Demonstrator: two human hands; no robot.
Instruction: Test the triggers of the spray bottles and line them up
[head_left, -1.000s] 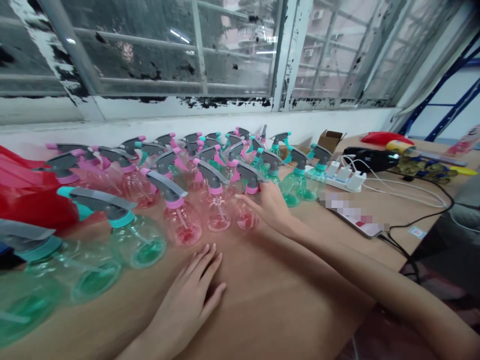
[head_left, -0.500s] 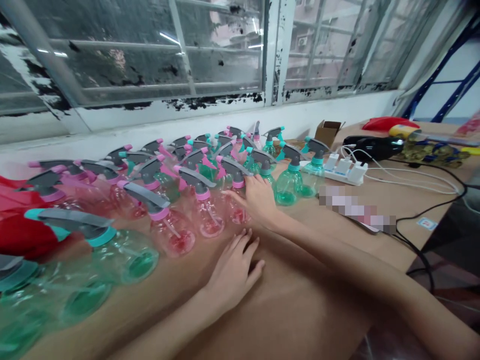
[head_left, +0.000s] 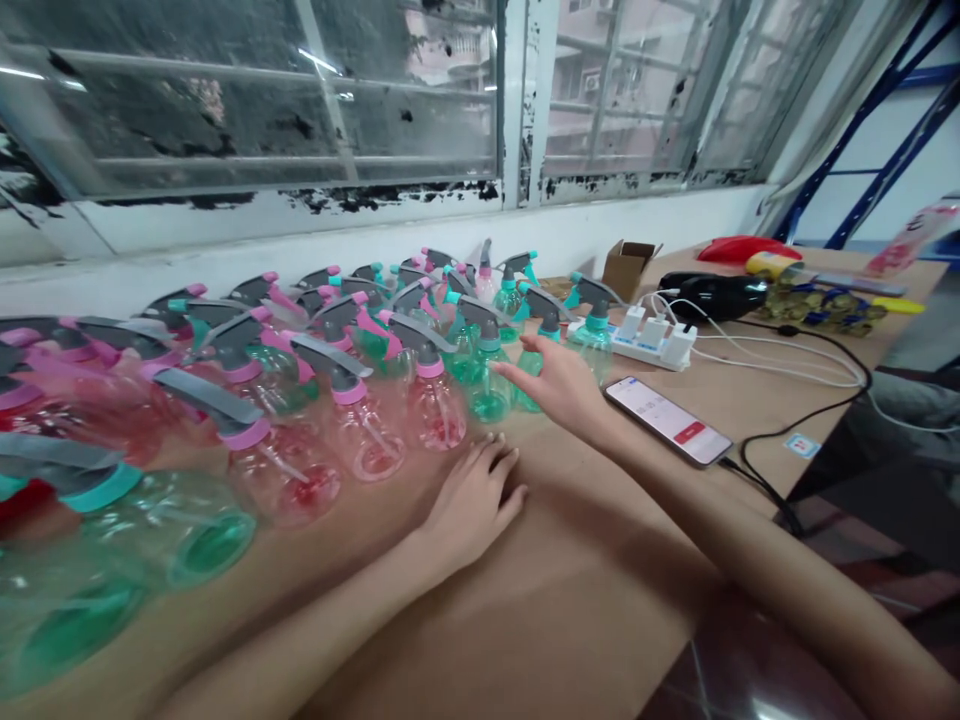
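Several clear spray bottles crowd the table, some with pink collars and others with teal ones. My right hand [head_left: 561,378] is in front of the green spray bottles at the right end of the group, thumb and fingers apart, with nothing visible in it. Just left of its thumb stands a green spray bottle [head_left: 489,385]. My left hand [head_left: 474,500] lies flat on the brown tabletop [head_left: 525,620], fingers stretched out. Nearest to it is a pink-collared spray bottle [head_left: 437,405], upright and apart from the fingertips.
Right of my right hand lies a phone [head_left: 667,420] with its screen lit. Behind it are a white power strip [head_left: 652,343] with chargers, a black rounded object [head_left: 712,297] and cables. A small cardboard box [head_left: 627,270] stands near the window wall.
My right hand has come away from the pink-collared spray bottle and moved right, toward the green ones. My left hand stays on the table. The view has shifted right.
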